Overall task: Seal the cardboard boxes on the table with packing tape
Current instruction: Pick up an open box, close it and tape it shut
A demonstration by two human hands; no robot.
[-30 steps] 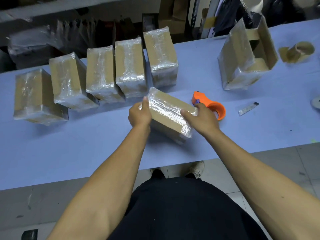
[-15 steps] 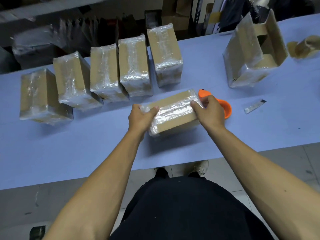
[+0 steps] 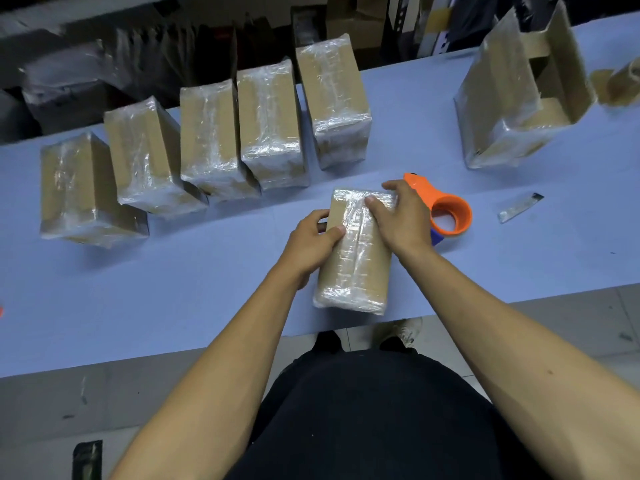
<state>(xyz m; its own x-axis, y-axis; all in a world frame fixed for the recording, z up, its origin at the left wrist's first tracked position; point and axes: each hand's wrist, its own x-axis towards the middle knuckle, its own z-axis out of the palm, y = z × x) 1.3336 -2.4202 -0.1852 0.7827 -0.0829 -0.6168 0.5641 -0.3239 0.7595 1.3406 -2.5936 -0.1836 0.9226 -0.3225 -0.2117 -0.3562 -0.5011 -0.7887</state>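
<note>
taped box being pressed down at the counter's near edge

the box [image 3: 355, 251] is held lengthwise on the counter [image 3: 173, 299], gripped by the left hand [image 3: 311, 242] at its side and by the right hand [image 3: 398, 216] over its far end. the tape appears to be being smoothed. next, setting it beside the row [image 3: 207, 140] seems called for. the dispenser [image 3: 446, 209] is partly hidden; the open box [image 3: 512, 98] is blurred.

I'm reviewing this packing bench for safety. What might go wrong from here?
1. The box held by the left hand and right hand reaches close to the table edge; a push toward the person might tip it off.
2. A loose blade lies bare beside the orange tape dispenser; reaching for the dispenser could brush it.
</note>
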